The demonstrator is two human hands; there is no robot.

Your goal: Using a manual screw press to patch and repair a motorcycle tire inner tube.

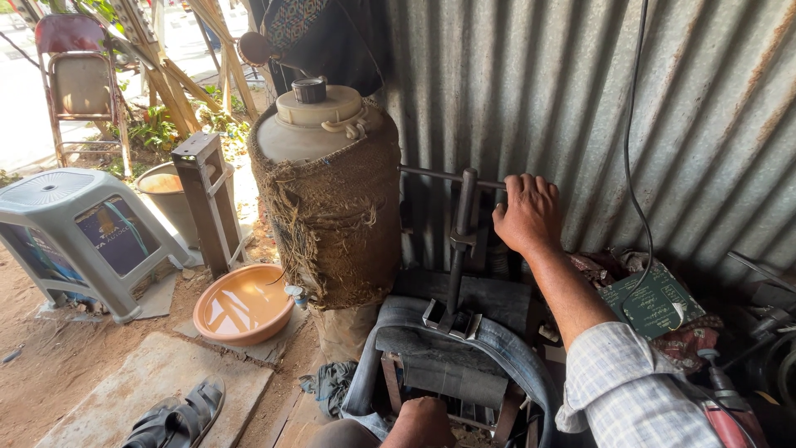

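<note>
My right hand [527, 214] grips the right end of a horizontal metal crossbar [439, 175] at the top of a dark screw press [458, 249]. The press's foot clamps down on a grey rubber inner tube [489, 348] draped over a small metal stand. Only the knuckles of my left hand [421, 421] show, at the bottom edge; they rest on the tube's near side, and the fingers are hidden. A checked sleeve covers my right forearm.
A water pot wrapped in sacking [325, 195] stands left of the press, above an orange basin [243, 304]. Further left are a grey plastic stool [79, 232], a metal frame [211, 203] and sandals [178, 413]. Corrugated metal wall [597, 99] behind; clutter and a cable at right.
</note>
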